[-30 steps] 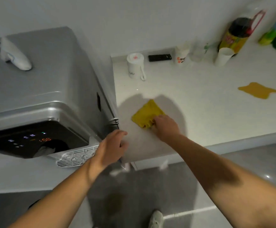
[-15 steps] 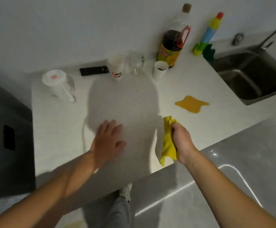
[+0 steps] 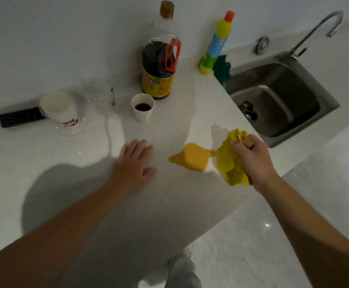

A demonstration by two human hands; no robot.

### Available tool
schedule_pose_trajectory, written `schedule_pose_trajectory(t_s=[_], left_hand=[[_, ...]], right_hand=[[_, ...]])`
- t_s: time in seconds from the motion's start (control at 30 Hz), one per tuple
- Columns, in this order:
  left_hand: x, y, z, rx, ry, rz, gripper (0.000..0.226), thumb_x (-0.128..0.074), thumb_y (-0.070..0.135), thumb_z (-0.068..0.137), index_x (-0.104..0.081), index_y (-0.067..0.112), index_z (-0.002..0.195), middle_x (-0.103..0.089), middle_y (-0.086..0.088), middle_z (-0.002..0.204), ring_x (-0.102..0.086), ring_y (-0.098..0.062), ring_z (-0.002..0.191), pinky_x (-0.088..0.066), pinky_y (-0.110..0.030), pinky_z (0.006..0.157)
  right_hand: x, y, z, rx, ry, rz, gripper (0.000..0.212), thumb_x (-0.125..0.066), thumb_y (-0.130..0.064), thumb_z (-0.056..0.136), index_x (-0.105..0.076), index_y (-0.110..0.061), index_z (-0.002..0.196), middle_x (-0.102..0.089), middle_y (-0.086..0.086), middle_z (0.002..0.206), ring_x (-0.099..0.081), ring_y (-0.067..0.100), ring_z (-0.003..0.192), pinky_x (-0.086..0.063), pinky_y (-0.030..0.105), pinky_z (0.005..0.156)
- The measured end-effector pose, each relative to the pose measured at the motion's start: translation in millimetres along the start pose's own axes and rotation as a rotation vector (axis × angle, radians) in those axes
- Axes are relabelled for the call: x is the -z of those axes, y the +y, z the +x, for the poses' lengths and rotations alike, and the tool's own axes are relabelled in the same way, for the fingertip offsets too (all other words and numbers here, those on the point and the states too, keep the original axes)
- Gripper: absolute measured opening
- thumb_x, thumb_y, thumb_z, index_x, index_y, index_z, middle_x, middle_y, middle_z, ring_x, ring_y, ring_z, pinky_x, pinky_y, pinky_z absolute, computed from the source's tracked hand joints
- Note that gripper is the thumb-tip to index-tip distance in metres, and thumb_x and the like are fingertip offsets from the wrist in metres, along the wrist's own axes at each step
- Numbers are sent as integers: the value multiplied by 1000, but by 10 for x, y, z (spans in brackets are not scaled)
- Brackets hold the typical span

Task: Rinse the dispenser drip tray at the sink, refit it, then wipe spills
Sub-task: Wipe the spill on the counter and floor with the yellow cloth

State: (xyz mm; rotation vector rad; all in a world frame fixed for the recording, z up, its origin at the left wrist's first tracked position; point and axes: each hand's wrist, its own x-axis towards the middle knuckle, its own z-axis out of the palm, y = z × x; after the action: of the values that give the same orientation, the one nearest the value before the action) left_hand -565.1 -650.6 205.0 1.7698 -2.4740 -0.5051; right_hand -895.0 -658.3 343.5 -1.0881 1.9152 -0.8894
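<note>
My right hand (image 3: 252,159) grips a bunched yellow cloth (image 3: 231,163) just above the white counter (image 3: 86,183), at the right edge of an orange-yellow spill (image 3: 190,160). My left hand (image 3: 134,163) rests flat on the counter, fingers spread, to the left of the spill. The steel sink (image 3: 281,100) with its curved tap (image 3: 323,23) lies at the back right. The dispenser and its drip tray are out of view.
Along the wall stand a dark sauce bottle (image 3: 159,65), a paper cup of dark liquid (image 3: 142,108), a yellow cleaner bottle (image 3: 216,44), a clear glass (image 3: 102,96), a white cup (image 3: 60,110) and a black remote (image 3: 21,117). The counter edge runs diagonally below my arms.
The view has swung right, away from the dispenser. My right hand has carried the cloth rightward to the orange spill. My left hand has moved onto the counter and stayed flat.
</note>
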Motion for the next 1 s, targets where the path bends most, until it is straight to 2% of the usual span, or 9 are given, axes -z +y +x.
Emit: schedule_pose_trajectory(t_s=[0.07, 0.17, 0.3, 0.43, 0.57, 0.67, 0.77, 0.87, 1.0], left_hand=[[-63, 0, 65, -16, 29, 23, 81, -37, 62, 93, -36, 15, 159, -31, -12, 168, -24, -37, 156, -18, -56, 126], [-141, -16, 81, -23, 66, 67, 80, -43, 59, 93, -36, 15, 159, -32, -13, 168, -26, -37, 156, -20, -57, 125], [-183, -20, 143, 2, 100, 80, 82, -46, 61, 92, -33, 19, 161, -29, -9, 169, -22, -32, 157, -20, -56, 125], [-209, -21, 153, 18, 110, 98, 83, -49, 62, 91, -33, 20, 161, -31, -9, 169, -22, -31, 157, -18, -53, 127], [-225, -18, 158, 32, 120, 93, 84, -48, 64, 92, -28, 23, 163, -28, -8, 169, -18, -29, 159, -13, -50, 128], [-223, -17, 160, 39, 115, 104, 83, -46, 64, 92, -27, 24, 163, -28, -8, 169, -18, -31, 158, -12, -50, 128], [-229, -14, 150, 44, 107, 101, 83, -44, 65, 93, -25, 24, 163, -26, -8, 170, -16, -30, 159, -10, -49, 129], [-242, -19, 146, 55, 99, 87, 83, -42, 65, 93, -24, 24, 163, -24, -6, 171, -14, -28, 159, -8, -49, 129], [-253, -45, 140, 49, 100, 84, 83, -42, 66, 93, -20, 27, 164, -20, -3, 172, -10, -25, 160, -8, -50, 129]], right_hand=[[142, 8, 314, 148, 39, -133, 34, -66, -46, 88, -57, -14, 90, -66, 9, 85, -68, 28, 79, -56, 43, 72], [214, 161, 737, 437, -69, -417, 24, -60, -45, 96, -51, -25, 87, -56, 0, 71, -56, 17, 64, -45, 35, 59], [94, 521, 1003, 684, -324, -773, 13, -59, -33, 95, -56, -22, 97, -60, -1, 89, -60, 30, 76, -44, 38, 59], [-46, 872, 807, 800, -548, -1017, 35, -49, -51, 95, -66, -24, 110, -65, 1, 103, -67, 29, 96, -53, 39, 63], [-56, 965, 762, 635, -334, -850, 41, -41, -63, 96, -68, -32, 93, -63, -8, 85, -65, 20, 76, -38, 27, 53], [-123, 1024, 866, 501, -162, -904, 45, -49, -50, 100, -61, -19, 131, -61, 9, 126, -58, 33, 114, -50, 43, 83], [-308, 1171, 773, 393, -255, -1050, 79, -38, -56, 105, -17, -8, 164, -19, 20, 169, -18, 40, 155, -19, 52, 125], [-405, 1280, 770, 426, -301, -1069, 86, -17, -64, 103, 2, -7, 164, 3, 19, 173, 4, 38, 159, -1, 53, 128], [-373, 1227, 938, 643, -476, -1177, 89, -5, -69, 99, 8, -9, 164, 9, 16, 172, 9, 35, 158, -3, 56, 128]])
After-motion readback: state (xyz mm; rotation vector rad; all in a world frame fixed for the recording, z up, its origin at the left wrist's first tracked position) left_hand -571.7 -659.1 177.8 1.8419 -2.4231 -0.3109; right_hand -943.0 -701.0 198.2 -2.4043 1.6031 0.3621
